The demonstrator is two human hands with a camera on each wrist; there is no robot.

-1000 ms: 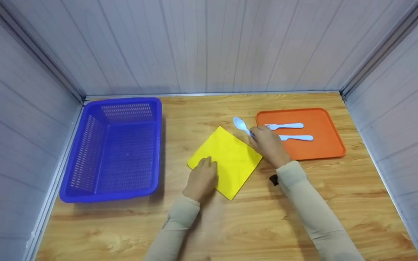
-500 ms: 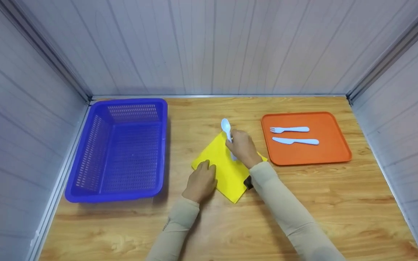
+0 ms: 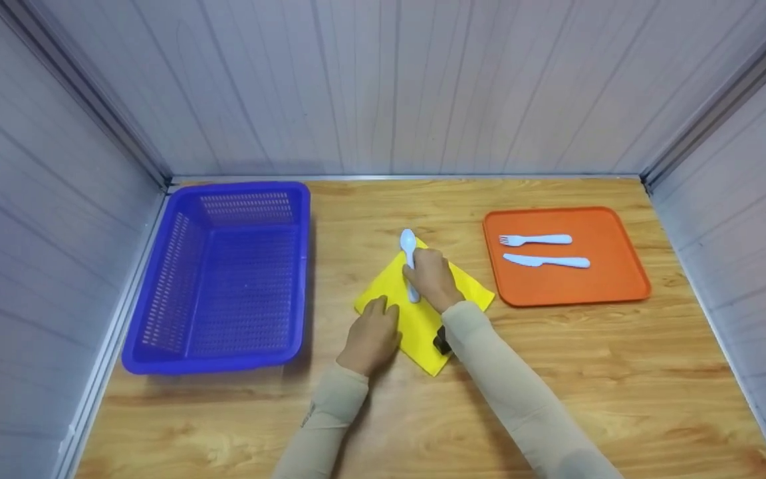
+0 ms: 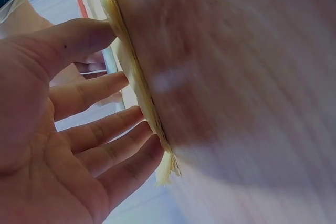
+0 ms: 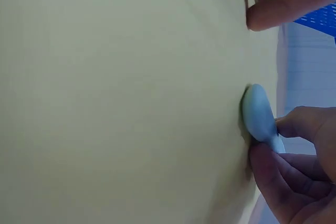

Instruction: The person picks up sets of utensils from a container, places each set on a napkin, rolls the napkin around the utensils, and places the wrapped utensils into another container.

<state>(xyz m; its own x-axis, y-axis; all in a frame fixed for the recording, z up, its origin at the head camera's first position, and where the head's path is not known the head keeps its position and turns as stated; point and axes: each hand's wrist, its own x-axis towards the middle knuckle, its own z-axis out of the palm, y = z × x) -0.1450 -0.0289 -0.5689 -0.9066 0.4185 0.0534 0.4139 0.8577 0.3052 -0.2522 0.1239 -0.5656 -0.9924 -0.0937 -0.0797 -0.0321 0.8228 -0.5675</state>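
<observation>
A folded yellow napkin (image 3: 416,332) lies turned like a diamond on the wooden table. On it, near its far corner, is a pale spoon (image 3: 408,241), bowl pointing away. My right hand (image 3: 433,278) pinches the spoon's handle between thumb and finger; in the right wrist view the handle end (image 5: 258,114) is against the cloth. My left hand (image 3: 371,334) rests at the napkin's left edge. In the left wrist view its fingers (image 4: 84,95) reach out rather straight, their tips touching the folded napkin edge (image 4: 144,93).
At the right an orange tray (image 3: 576,286) bears a pale fork (image 3: 539,239) above a pale knife (image 3: 549,261). A blue perforated basket (image 3: 303,266) stands at the left. Panel walls (image 3: 396,100) close off the back and sides.
The right hand has carried the spoon leftward from beside the tray, turned it lengthwise and lowered it onto the napkin. The left hand stays at the napkin's edge.
</observation>
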